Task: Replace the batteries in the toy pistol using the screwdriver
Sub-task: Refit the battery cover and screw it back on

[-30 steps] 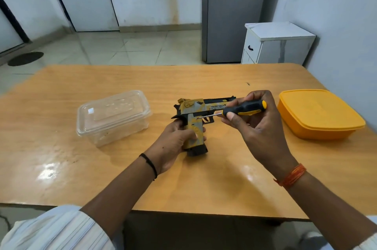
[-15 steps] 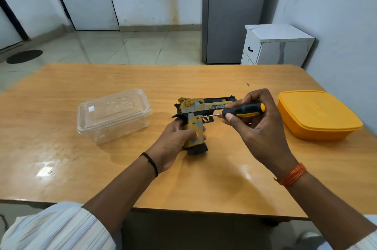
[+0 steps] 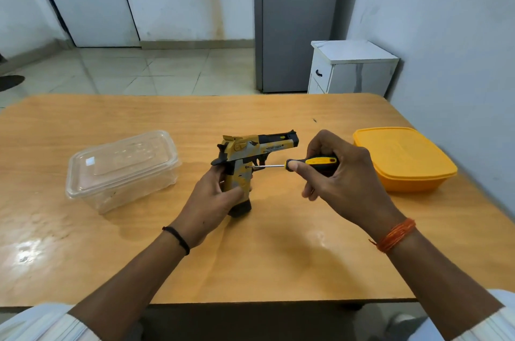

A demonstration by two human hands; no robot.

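A yellow, grey and black toy pistol stands upright on the wooden table, barrel pointing right. My left hand grips its handle from the left. My right hand holds a screwdriver with a black and yellow handle, lying level. Its thin metal shaft points left and the tip touches the upper part of the pistol's handle, just behind the trigger. No batteries are in view.
A clear plastic box with its lid on sits left of the pistol. A yellow lidded container sits at the right, close to the wall. A white cabinet and a grey fridge stand beyond the table.
My right hand has drawn back to the right, so more of the screwdriver's shaft shows. The tip sits lower on the pistol's handle. My left hand keeps its grip.
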